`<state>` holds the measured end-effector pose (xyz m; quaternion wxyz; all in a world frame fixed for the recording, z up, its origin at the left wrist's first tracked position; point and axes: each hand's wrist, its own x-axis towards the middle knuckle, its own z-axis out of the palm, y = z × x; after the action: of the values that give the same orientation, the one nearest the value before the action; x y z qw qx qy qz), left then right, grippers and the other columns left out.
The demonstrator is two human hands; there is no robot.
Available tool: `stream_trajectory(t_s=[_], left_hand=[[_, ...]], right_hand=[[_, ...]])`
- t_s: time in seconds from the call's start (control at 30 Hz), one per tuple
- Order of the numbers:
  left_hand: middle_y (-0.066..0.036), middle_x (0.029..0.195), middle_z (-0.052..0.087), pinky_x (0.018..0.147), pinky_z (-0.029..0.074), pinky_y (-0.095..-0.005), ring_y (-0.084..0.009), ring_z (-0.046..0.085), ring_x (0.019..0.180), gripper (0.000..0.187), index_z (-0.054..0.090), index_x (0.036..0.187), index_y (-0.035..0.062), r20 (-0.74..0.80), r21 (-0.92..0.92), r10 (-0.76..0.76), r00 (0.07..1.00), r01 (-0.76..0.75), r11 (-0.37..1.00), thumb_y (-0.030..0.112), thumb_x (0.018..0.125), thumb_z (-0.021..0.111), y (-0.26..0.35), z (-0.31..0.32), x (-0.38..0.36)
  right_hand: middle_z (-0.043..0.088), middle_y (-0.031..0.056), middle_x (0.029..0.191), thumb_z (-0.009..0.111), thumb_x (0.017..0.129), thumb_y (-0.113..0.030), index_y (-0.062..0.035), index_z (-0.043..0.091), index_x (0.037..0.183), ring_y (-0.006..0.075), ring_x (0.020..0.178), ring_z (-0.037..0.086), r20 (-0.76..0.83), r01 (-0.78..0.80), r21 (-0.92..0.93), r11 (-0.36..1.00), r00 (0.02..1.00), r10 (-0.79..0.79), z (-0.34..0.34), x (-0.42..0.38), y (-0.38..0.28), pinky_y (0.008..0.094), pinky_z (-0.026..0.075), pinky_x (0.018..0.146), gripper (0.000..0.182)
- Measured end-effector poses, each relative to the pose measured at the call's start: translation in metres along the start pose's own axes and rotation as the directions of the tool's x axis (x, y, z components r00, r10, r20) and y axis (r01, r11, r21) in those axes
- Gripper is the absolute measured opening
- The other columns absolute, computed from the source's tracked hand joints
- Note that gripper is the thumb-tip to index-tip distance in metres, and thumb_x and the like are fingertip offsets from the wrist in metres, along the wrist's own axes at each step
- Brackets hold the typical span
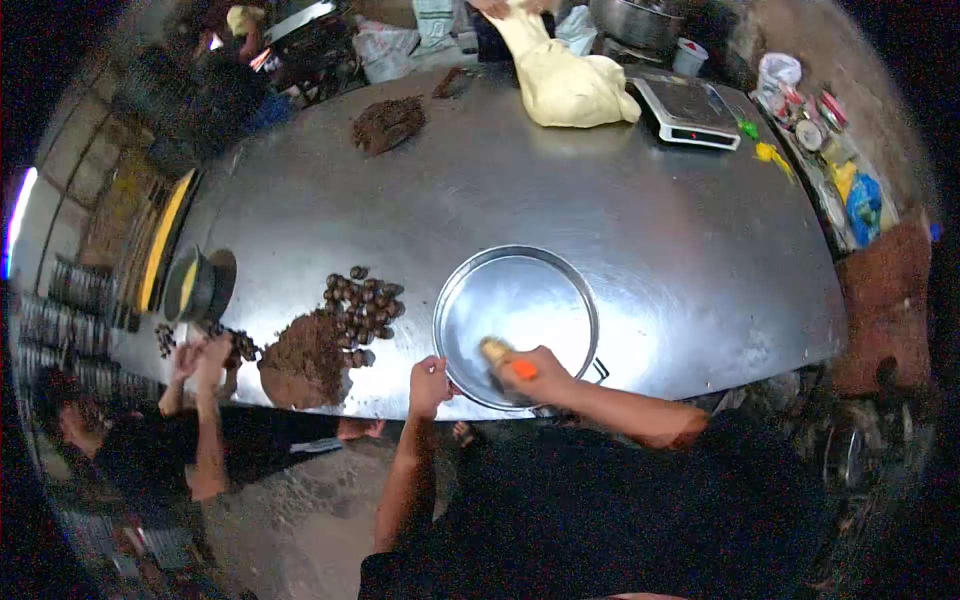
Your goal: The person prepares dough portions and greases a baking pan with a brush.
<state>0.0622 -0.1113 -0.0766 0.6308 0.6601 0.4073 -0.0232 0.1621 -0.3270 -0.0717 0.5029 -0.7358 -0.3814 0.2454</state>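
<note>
A round shallow metal pan (520, 262) lies on the steel table (620, 220) near its front edge. My right hand (532, 373) grips a brush with an orange handle (507, 359); its pale bristles rest on the pan's inner bottom near the front rim. My left hand (430, 382) clasps the pan's rim at its front left. Left of the pan sit a mound of brown filling (305, 358) and several small brown balls (362, 305).
At the far side, another person's hands hold a big lump of pale dough (565, 85) beside a digital scale (688, 110). A second brown mound (388, 122) lies at the far left. A co-worker's hands (200, 355) work at the left edge near a small pot (198, 285).
</note>
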Motion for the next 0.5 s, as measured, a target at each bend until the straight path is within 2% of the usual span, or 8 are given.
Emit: stream_trajectory(t_s=[0.03,0.07,0.17,0.27,0.33,0.4,0.47,0.5], left_hand=[[-0.011,0.058,0.058,0.033,0.042,-0.0280,-0.0190,0.059,0.043,0.026,0.056,0.082,-0.0036,0.009,0.021,0.007,1.000,-0.008,1.000,0.019,0.094,0.049,0.000,-0.001,0.002],[-0.010,0.057,0.057,0.033,0.041,-0.0282,-0.0193,0.059,0.042,0.026,0.056,0.082,-0.0033,0.028,-0.008,-0.027,0.999,0.027,1.000,0.019,0.094,0.050,-0.001,-0.001,0.004],[-0.008,0.052,0.053,0.032,0.040,-0.0282,-0.0194,0.058,0.041,0.027,0.055,0.080,-0.0024,0.042,-0.024,-0.038,0.998,0.039,0.999,0.020,0.094,0.050,-0.010,0.000,0.010],[-0.008,0.049,0.050,0.032,0.042,-0.0285,-0.0191,0.058,0.040,0.029,0.053,0.077,-0.0016,-0.006,0.038,0.081,0.997,-0.080,0.996,0.021,0.094,0.049,-0.015,0.003,0.009],[-0.007,0.048,0.049,0.033,0.043,-0.0297,-0.0184,0.055,0.037,0.029,0.053,0.075,-0.0014,-0.075,0.082,0.060,0.995,-0.054,0.995,0.020,0.094,0.050,-0.015,0.006,0.009],[-0.007,0.049,0.050,0.035,0.045,-0.0313,-0.0181,0.053,0.036,0.029,0.053,0.074,-0.0015,-0.056,0.073,0.036,0.998,-0.032,0.997,0.020,0.094,0.050,-0.006,0.013,0.003],[-0.008,0.049,0.051,0.037,0.045,-0.0323,-0.0186,0.054,0.037,0.030,0.054,0.073,-0.0021,-0.051,0.046,0.000,0.999,0.002,0.999,0.021,0.093,0.051,-0.018,0.008,0.015],[-0.007,0.049,0.051,0.036,0.044,-0.0317,-0.0185,0.055,0.039,0.029,0.054,0.074,-0.0005,-0.073,0.179,0.117,0.991,-0.102,0.979,0.021,0.093,0.051,-0.032,0.006,0.027]], right_hand=[[0.065,0.0106,0.067,0.062,0.082,-0.027,-0.0107,0.068,0.094,0.0202,0.059,0.064,-0.051,0.029,-0.065,0.997,0.998,-0.032,0.016,0.007,-0.009,0.0309,0.050,0.057,0.021],[0.062,0.0181,0.066,0.061,0.080,-0.027,-0.0118,0.068,0.088,0.0355,0.059,0.061,-0.030,0.001,0.019,1.000,1.000,0.000,0.016,0.018,-0.026,0.0407,0.049,0.059,0.019],[0.059,0.0153,0.060,0.059,0.080,-0.027,-0.0074,0.063,0.078,0.0243,0.050,0.056,-0.086,0.093,0.085,0.992,0.993,-0.086,0.001,0.081,0.003,0.0393,0.045,0.052,0.021],[0.060,0.0131,0.065,0.061,0.077,-0.022,-0.0092,0.061,0.077,0.0245,0.054,0.056,-0.198,0.140,-0.257,0.956,0.961,-0.194,-0.067,0.119,0.028,0.0369,0.043,0.050,0.013],[0.060,0.0158,0.068,0.062,0.078,-0.022,-0.0076,0.058,0.086,0.0354,0.064,0.060,-0.188,0.163,-0.446,0.880,0.944,-0.270,-0.110,0.104,0.042,0.0457,0.046,0.057,0.017],[0.062,0.0193,0.089,0.065,0.074,-0.020,-0.0074,0.059,0.089,0.0391,0.079,0.060,-0.126,0.027,-0.517,0.855,0.986,-0.107,-0.129,0.064,0.013,0.0469,0.049,0.066,0.021],[0.058,0.0223,0.107,0.069,0.069,-0.017,-0.0061,0.060,0.089,0.0386,0.086,0.061,-0.135,0.166,-0.541,0.824,0.951,-0.279,-0.109,0.018,0.025,0.0456,0.051,0.072,0.025],[0.051,0.0222,0.121,0.071,0.065,-0.013,-0.0041,0.061,0.087,0.0387,0.092,0.060,-0.036,0.058,-0.510,0.858,0.995,-0.089,-0.101,-0.004,-0.012,0.0435,0.052,0.076,0.026]])
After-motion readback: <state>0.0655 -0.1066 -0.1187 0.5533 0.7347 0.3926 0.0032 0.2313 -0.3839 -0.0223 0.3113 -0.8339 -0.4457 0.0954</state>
